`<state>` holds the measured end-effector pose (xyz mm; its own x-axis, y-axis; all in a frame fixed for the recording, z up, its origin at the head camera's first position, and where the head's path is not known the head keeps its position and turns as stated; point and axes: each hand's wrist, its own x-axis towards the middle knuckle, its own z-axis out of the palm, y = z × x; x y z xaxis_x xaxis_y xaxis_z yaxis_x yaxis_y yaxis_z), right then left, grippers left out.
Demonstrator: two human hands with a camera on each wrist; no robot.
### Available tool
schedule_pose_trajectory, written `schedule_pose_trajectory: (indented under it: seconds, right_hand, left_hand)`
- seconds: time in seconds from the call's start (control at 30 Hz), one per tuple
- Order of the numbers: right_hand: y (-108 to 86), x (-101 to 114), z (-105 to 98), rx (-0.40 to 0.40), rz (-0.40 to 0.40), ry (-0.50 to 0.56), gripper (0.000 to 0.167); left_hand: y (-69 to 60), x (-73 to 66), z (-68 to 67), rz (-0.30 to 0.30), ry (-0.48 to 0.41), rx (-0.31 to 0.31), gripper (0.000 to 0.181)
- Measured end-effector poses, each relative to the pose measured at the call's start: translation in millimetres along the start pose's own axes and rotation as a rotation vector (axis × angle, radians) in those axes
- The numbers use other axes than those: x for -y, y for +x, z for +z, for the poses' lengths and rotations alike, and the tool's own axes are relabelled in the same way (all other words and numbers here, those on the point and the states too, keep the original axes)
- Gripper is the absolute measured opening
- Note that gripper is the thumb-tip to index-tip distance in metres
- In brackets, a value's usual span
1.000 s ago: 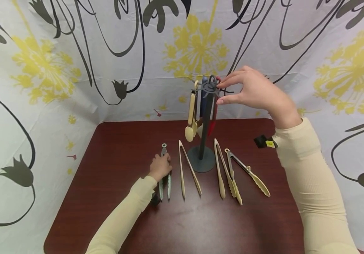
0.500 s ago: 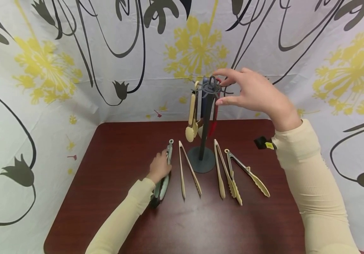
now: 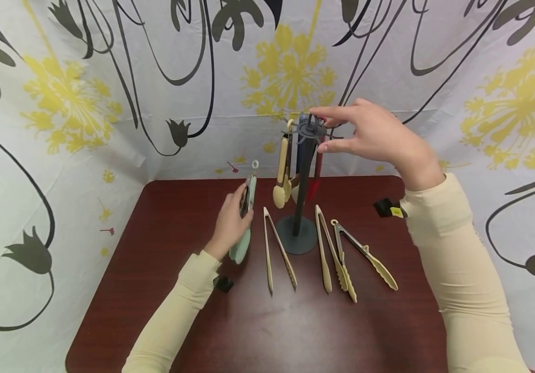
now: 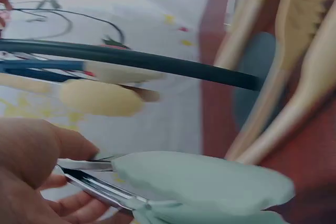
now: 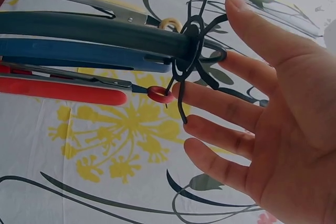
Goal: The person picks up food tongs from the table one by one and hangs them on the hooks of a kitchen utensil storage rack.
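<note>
Item: green tongs (image 3: 242, 247), gripped in my left hand (image 3: 228, 226), aloft toward the table's (image 3: 179, 217) far edge. Right hand (image 3: 379, 135): fingers spread, touching stand (image 3: 303, 191). Step, I judge: hanging up. Next move calls for alignment with a bare hook (image 5: 208, 78).

Mint-tipped metal tongs (image 4: 202, 179), nearly closed, in left hand (image 3: 230, 223), near dark upright rack (image 3: 304, 181)
</note>
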<state>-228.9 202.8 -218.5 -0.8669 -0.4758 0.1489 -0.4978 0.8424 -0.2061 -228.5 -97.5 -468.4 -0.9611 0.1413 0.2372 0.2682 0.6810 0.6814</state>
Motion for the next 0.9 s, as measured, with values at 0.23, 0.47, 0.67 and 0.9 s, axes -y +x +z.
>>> schedule_pose_trajectory:
  seconds: [0.23, 0.47, 0.67, 0.9]
  right_hand:
    - [-1.3, 1.7, 4.5, -0.033, 0.03, 0.037, 0.073]
    - [-1.4, 1.8, 8.4, -0.073, 0.016, 0.044, 0.072]
    - [-1.5, 2.9, 11.1, -0.101, -0.004, 0.049, 0.07]
    - [-1.7, 3.5, 12.1, -0.112, -0.004, 0.046, 0.07]
  left_hand:
    - [6.9, -32.7, -25.8, 0.184, -0.132, -0.102, 0.072]
    - [13.5, -52.6, -33.7, 0.32, -0.206, -0.133, 0.075]
    - [16.2, -63.5, -33.4, 0.361, -0.24, -0.106, 0.075]
    - [19.1, -68.8, -28.7, 0.383, -0.241, -0.1, 0.073]
